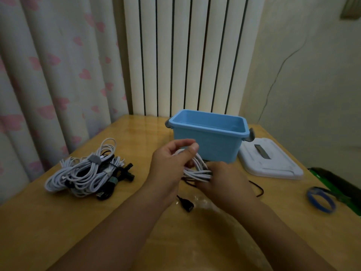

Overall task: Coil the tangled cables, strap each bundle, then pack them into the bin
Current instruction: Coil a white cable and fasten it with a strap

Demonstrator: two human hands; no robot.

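Observation:
A white cable coil (197,169) hangs above the table's middle, just in front of the blue bin (209,141). My left hand (170,165) grips its upper loops, thumb and fingers curled round them. My right hand (224,182) holds the lower end of the same coil. A pile of white and black cables (86,171) lies at the left, one bundle wrapped by a grey strap (94,159). A black cable with a USB plug (187,204) lies on the table under my hands. The bin stands open and looks empty.
The bin's white lid (271,163) lies flat to its right. A blue ring-shaped band (320,199) sits near the right table edge, beside a dark green object (338,184). A curtain and a white radiator stand behind the wooden table (58,222).

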